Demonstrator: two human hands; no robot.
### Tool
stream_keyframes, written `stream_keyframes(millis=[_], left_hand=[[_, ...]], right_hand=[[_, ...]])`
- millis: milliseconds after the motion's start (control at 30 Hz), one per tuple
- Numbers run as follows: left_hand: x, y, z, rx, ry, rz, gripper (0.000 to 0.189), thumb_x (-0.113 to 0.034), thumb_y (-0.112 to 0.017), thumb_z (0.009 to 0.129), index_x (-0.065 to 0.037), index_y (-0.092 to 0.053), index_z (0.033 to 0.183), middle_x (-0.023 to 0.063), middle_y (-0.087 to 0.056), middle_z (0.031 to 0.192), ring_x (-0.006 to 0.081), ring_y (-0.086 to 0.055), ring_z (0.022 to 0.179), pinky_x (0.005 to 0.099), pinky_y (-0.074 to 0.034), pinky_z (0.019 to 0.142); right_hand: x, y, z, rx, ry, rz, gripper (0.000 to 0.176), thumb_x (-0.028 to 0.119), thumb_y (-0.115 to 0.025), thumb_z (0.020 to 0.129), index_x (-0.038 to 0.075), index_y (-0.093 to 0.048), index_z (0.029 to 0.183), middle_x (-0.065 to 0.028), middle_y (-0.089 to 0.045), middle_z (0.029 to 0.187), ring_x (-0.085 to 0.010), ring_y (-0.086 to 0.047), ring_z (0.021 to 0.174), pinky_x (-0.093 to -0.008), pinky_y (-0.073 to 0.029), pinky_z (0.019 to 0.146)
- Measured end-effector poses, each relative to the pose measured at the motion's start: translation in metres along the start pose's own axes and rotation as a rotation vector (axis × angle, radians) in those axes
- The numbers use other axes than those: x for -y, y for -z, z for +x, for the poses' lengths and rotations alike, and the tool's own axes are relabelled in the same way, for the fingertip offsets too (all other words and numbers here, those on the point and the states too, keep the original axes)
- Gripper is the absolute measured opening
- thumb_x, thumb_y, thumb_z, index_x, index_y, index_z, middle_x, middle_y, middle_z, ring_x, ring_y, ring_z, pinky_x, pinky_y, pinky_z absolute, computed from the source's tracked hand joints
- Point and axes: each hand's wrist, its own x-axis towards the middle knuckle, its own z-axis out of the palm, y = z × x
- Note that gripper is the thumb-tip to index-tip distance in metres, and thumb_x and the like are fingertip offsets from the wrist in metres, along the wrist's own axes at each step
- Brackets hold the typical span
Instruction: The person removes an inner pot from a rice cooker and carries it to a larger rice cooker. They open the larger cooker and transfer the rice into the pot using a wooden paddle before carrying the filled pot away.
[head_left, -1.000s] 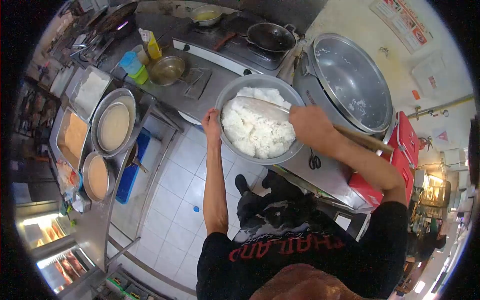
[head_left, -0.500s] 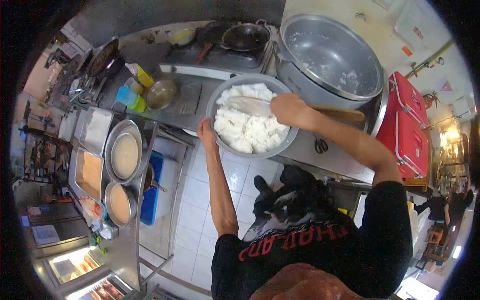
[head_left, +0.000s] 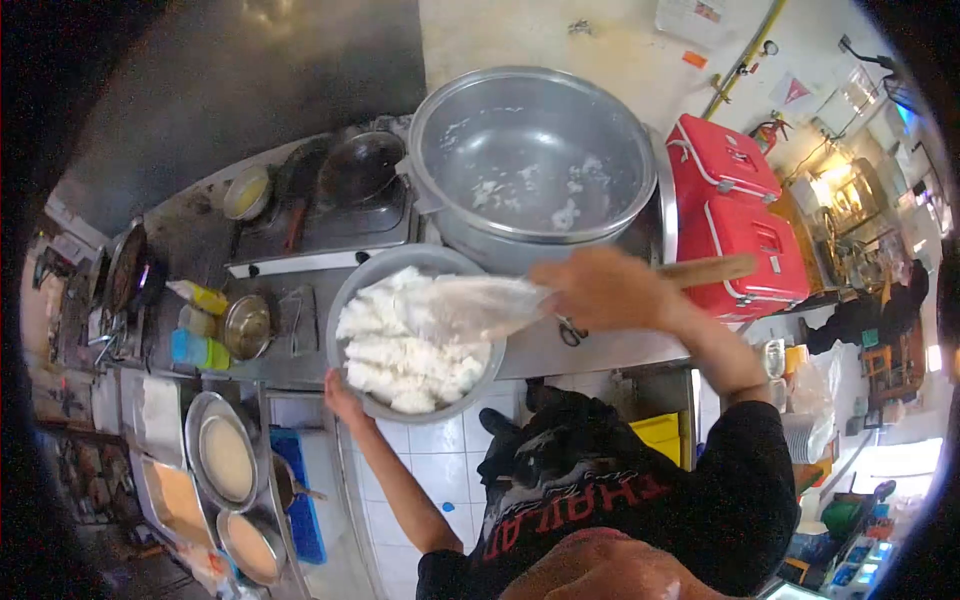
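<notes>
My right hand is closed around a large rice paddle; its wooden handle sticks out behind the hand. The pale blade, smeared by motion, lies over a heap of white rice. That rice fills a wide grey bowl at the counter's front edge. My left hand grips the bowl's rim at the near left. Behind the bowl stands a big metal pot with bits of rice stuck inside.
Two red cooler boxes stand at the right. A gas stove with a dark pan is behind on the left. Scissors lie beside the bowl. Several pans of batter-like liquid sit on the left counter.
The view has shifted, so the pot and coolers appear further left. My right hand has raised the paddle blade somewhat off the rice. My left hand still grips the bowl.
</notes>
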Motion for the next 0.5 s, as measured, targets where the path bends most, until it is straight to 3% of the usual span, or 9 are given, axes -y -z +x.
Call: stream_keyframes(millis=[67, 133, 167, 267, 333, 367, 467, 500], left_hand=[[-0.007, 0.000, -0.004, 0.003, -0.196, 0.201, 0.034, -0.021, -0.044, 0.092, 0.005, -0.062, 0.104, 0.0155, -0.061, 0.107, 0.0284, -0.058, 0.095, 0.0393, -0.045, 0.086], [0.003, 0.009, 0.000, 0.031, -0.182, 0.155, 0.035, -0.022, -0.048, 0.093, 0.006, -0.061, 0.108, 0.0145, -0.062, 0.109, 0.0254, -0.057, 0.099, 0.0372, -0.044, 0.090], [0.010, 0.017, 0.004, 0.044, -0.173, 0.132, 0.036, -0.022, -0.050, 0.093, 0.006, -0.061, 0.110, 0.0141, -0.062, 0.111, 0.0239, -0.056, 0.101, 0.0361, -0.043, 0.092], [0.041, 0.054, 0.022, 0.086, -0.644, 0.860, 0.037, -0.023, -0.047, 0.095, 0.007, -0.060, 0.111, 0.0147, -0.062, 0.111, 0.0247, -0.056, 0.103, 0.0358, -0.045, 0.091], [0.013, 0.038, 0.008, 0.045, -0.325, 0.678, 0.037, -0.021, -0.045, 0.095, 0.008, -0.060, 0.112, 0.0159, -0.062, 0.112, 0.0262, -0.056, 0.107, 0.0369, -0.045, 0.093], [0.002, 0.030, 0.003, 0.022, -0.167, 0.587, 0.037, -0.020, -0.043, 0.095, 0.008, -0.060, 0.113, 0.0164, -0.062, 0.113, 0.0270, -0.056, 0.109, 0.0375, -0.045, 0.094], [0.017, 0.040, 0.004, -0.078, -0.154, 0.464, 0.037, -0.017, -0.041, 0.095, 0.008, -0.058, 0.116, 0.0182, -0.059, 0.119, 0.0293, -0.054, 0.114, 0.0402, -0.042, 0.099], [-0.001, 0.028, -0.004, -0.092, -0.026, 0.386, 0.036, -0.013, -0.039, 0.095, 0.008, -0.055, 0.120, 0.0195, -0.056, 0.125, 0.0292, -0.052, 0.117, 0.0408, -0.041, 0.101]], right_hand=[[-0.033, 0.055, -0.013, 0.011, -0.105, 0.001, 0.022, 0.020, -0.062, 0.085, 0.008, -0.055, 0.102, -0.0197, -0.062, 0.072, -0.0416, -0.061, 0.071, -0.0495, -0.047, 0.064], [-0.078, 0.100, -0.018, -0.181, -0.002, -0.008, 0.019, 0.018, -0.063, 0.084, 0.006, -0.057, 0.098, -0.0160, -0.061, 0.068, -0.0376, -0.061, 0.069, -0.0463, -0.046, 0.063], [-0.099, 0.115, -0.016, -0.242, -0.066, -0.163, 0.018, 0.018, -0.064, 0.084, 0.006, -0.059, 0.096, -0.0161, -0.061, 0.067, -0.0369, -0.061, 0.069, -0.0461, -0.046, 0.064], [-0.161, 0.143, 0.021, -0.267, -0.269, -0.519, 0.016, 0.017, -0.067, 0.078, 0.005, -0.066, 0.089, -0.0159, -0.062, 0.068, -0.0355, -0.063, 0.071, -0.0428, -0.050, 0.067], [-0.202, 0.138, 0.070, -0.173, -0.408, -0.705, 0.013, 0.016, -0.068, 0.072, 0.010, -0.071, 0.083, -0.0142, -0.068, 0.080, -0.0334, -0.067, 0.079, -0.0408, -0.054, 0.070], [-0.223, 0.128, 0.096, -0.099, -0.371, -0.809, 0.011, 0.016, -0.067, 0.072, 0.010, -0.071, 0.081, -0.0138, -0.069, 0.079, -0.0315, -0.068, 0.078, -0.0408, -0.055, 0.069], [-0.310, 0.075, 0.165, 0.038, -0.230, -0.937, 0.008, 0.016, -0.069, 0.071, 0.010, -0.071, 0.075, -0.0118, -0.070, 0.078, -0.0256, -0.070, 0.077, -0.0411, -0.055, 0.064], [-0.318, 0.063, 0.178, 0.103, -0.215, -0.970, 0.008, 0.017, -0.069, 0.071, 0.010, -0.071, 0.075, -0.0112, -0.070, 0.078, -0.0250, -0.070, 0.077, -0.0407, -0.055, 0.063]])
